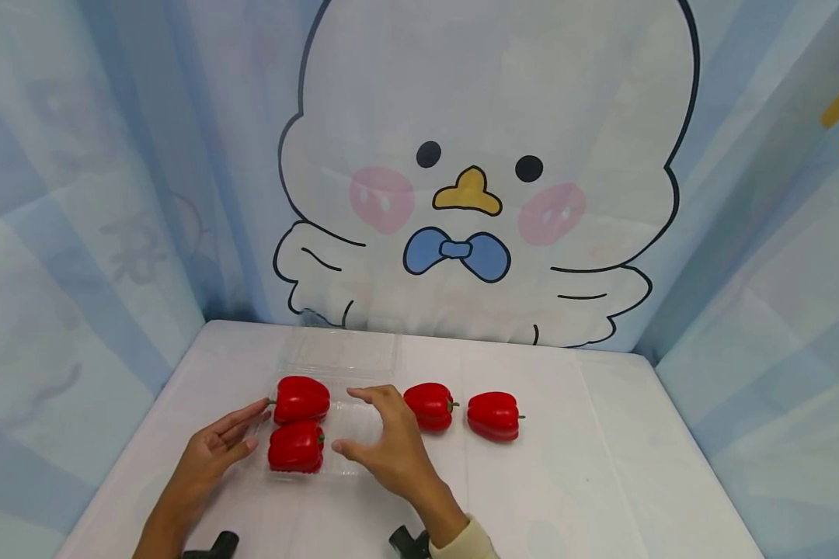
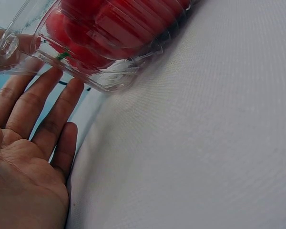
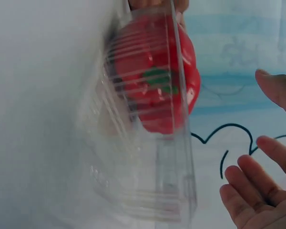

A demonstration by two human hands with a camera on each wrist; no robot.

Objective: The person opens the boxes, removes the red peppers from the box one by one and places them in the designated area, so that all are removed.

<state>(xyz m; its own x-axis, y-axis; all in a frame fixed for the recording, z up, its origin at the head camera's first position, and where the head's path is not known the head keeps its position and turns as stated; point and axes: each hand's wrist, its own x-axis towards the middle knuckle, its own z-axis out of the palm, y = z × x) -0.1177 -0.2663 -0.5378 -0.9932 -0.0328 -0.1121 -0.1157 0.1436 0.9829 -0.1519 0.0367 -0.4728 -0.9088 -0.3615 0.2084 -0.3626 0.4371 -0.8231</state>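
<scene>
— While both hands flank it, where does the clear ribbed plastic clamshell tray (image 1: 353,423) sit?
— On the white cloth-covered table (image 1: 601,466), lid open, with two glossy red bell peppers (image 1: 299,423) in its left half.
— And the left hand (image 1: 213,454)?
— Palm up, fingers straight, tips at the tray's left edge, holding nothing.
— The right hand (image 1: 384,442)?
— Spread wide, arched over the tray's right half, gripping nothing. Two more red peppers (image 1: 461,410) lie just to the right.
</scene>
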